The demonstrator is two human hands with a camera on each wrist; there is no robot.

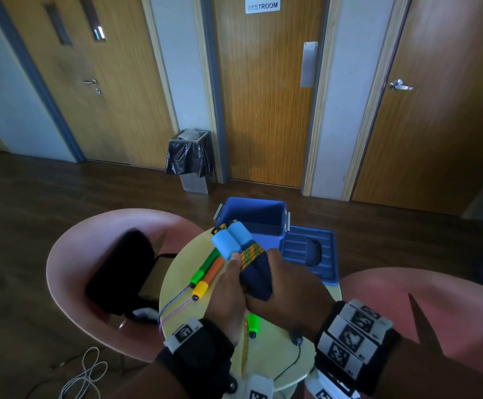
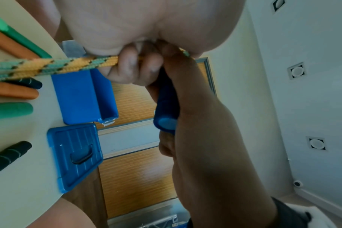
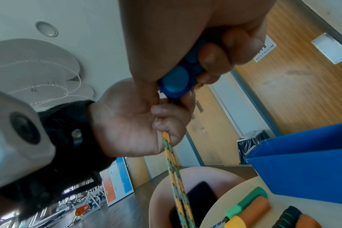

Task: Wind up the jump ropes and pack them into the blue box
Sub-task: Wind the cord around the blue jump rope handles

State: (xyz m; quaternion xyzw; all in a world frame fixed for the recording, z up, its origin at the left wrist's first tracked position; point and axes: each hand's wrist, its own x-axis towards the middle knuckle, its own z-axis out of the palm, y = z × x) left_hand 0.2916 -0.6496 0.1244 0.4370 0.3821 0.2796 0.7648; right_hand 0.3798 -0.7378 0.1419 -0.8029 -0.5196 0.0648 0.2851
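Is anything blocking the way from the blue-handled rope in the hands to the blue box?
Nothing visible does. The blue box stands open just beyond the blue handles, and its lid lies off to the right on the table. Both the left hand and the right hand grip the bundle, with rope hanging unwound.

"RESTROOM" on a white sign on the wooden door.

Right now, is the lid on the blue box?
No: the lid lies flat on the table beside the open blue box.
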